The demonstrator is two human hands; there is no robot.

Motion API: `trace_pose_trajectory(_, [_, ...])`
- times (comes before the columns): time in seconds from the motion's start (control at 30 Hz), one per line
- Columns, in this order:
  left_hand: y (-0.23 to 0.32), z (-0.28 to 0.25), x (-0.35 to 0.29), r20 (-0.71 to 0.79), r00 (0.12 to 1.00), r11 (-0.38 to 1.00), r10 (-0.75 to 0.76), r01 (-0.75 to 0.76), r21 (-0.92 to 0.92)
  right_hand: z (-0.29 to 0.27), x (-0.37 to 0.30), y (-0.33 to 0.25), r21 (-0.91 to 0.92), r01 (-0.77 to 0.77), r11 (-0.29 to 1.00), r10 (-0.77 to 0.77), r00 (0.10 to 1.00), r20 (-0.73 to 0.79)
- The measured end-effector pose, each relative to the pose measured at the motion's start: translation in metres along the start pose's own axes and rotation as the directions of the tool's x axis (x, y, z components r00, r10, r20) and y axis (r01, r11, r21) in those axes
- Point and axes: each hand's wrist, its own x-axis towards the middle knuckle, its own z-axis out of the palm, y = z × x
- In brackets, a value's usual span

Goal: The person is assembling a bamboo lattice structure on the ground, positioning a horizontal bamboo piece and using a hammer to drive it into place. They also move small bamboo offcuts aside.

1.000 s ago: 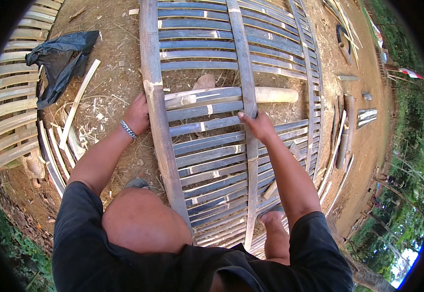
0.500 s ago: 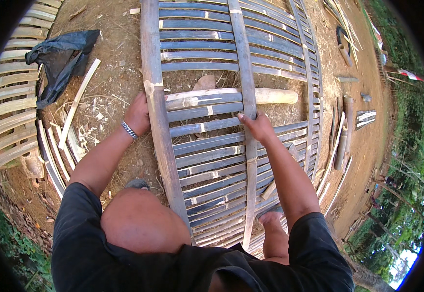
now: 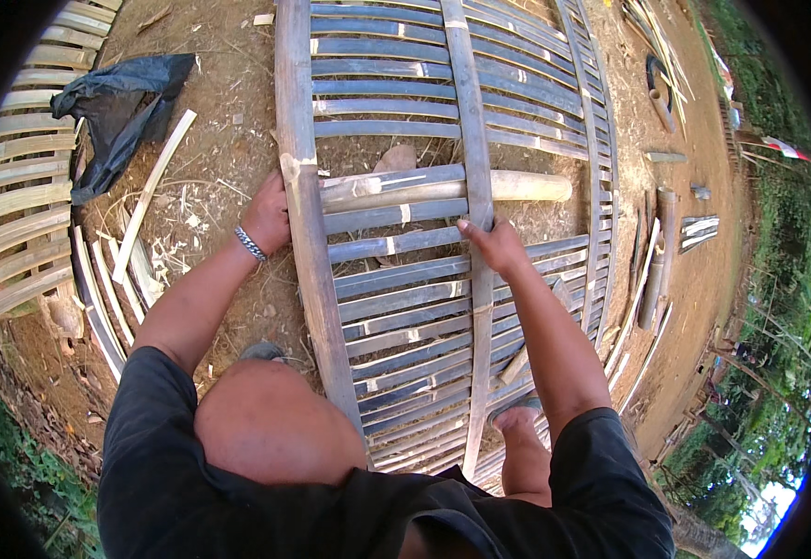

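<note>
Flat grey bamboo slat (image 3: pixel 424 177) now sits farther beyond grip, widening gap, baring pale round bamboo pole (image 3: pixel 531 186); right hand (image 3: pixel 497 246) clasps grey bamboo rail (image 3: pixel 482 307); left hand's (image 3: pixel 268 214) hold hidden.

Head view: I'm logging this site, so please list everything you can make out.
Bamboo frame: one, grey-brown, centre
Middle rail: one, grey-brown, down the frame
Slats: many, dark grey, across the frame
Bamboo pole: one, pale tan, under the middle rail
Slatted panel: one, pale, left edge
Plastic sheet: one, black, upper left
Loose strips: several, pale, left and right
Loose poles: several, brown, right
Cloth: one, red-white, far right
Plants: many, green, both edges
Bracelet: one, silver, left of centre
Shirt: one, black, lower edge
Legs: two, bare, lower middle
Left hand: one, bare, against the left rail
Right hand: one, bare, holding the middle rail
</note>
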Motion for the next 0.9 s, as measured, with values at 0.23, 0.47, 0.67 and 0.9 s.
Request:
trace_pose_trajectory(0.23, [-0.004, -0.001, 0.001, -0.003, 1.000, 0.999, 0.024, -0.024, 0.022, -0.001, -0.002, -0.003, 0.026, 0.005, 1.000, -0.005, 1.000, 0.027])
trace_pose_trajectory(0.47, [0.005, 0.000, 0.003, -0.006, 0.999, 0.998, -0.041, 0.040, -0.040, 0.002, 0.007, 0.009, -0.008, 0.001, 1.000, 0.000, 1.000, 0.031])
trace_pose_trajectory(0.67, [0.012, 0.009, -0.004, -0.093, 0.987, 0.991, -0.134, 0.132, -0.029, 0.001, 0.004, 0.002, -0.017, -0.020, 1.000, 0.020, 1.000, 0.022])
trace_pose_trajectory(0.9, [0.011, 0.004, -0.001, -0.133, 0.960, 0.968, -0.247, 0.251, 0.008, 0.000, 0.004, -0.001, -0.034, -0.043, 0.999, 0.046, 0.995, 0.091])
